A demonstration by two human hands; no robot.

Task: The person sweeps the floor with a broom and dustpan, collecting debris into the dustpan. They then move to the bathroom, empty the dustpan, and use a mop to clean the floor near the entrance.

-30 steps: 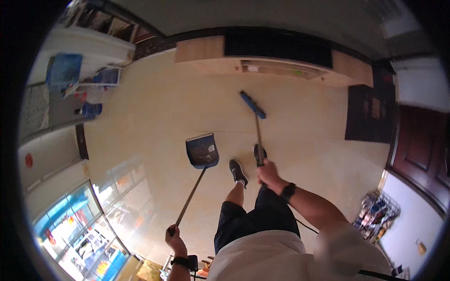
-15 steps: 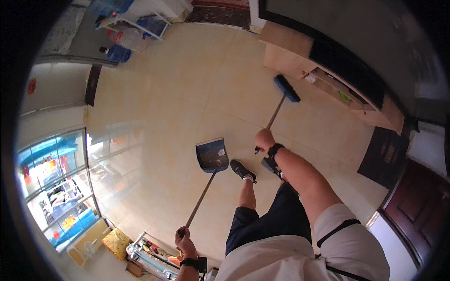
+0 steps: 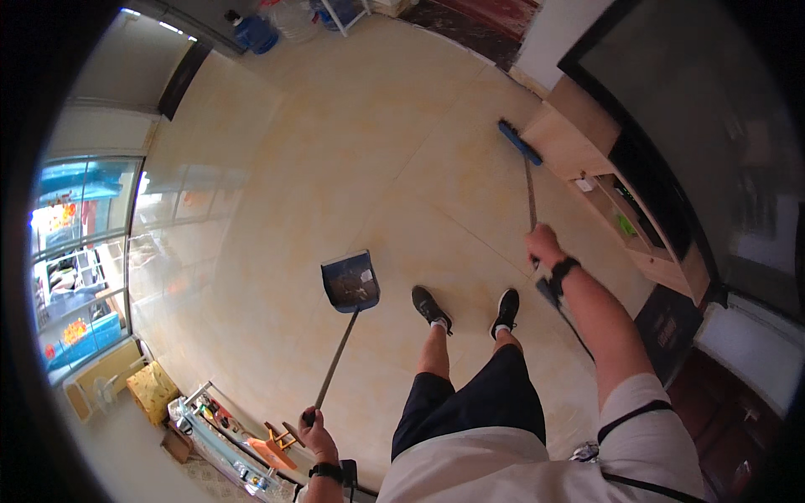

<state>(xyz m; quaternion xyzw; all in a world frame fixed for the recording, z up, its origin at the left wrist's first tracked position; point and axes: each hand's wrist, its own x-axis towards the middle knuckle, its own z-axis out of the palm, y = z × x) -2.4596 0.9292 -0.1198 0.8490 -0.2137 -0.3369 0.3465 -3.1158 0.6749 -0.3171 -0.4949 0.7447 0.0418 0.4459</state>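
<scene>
- Gripping the handle (image 3: pixel 337 360) of the dustpan (image 3: pixel 337 274): left hand (image 3: pixel 317 438), fingers wrapped around its upper end
- Dustpan: at floor level, left of the shoes (image 3: pixel 429 307), open edge facing away from the left hand, pale patch inside
- Broom (image 3: pixel 520 143): blue head at floor level, ahead and right of the shoes
- Right hand (image 3: pixel 546 245): fingers clenched around the broom, dark band (image 3: pixel 564 269) at the wrist
- Cabinet (image 3: pixel 563 132): light wood, just beside the broom head
</scene>
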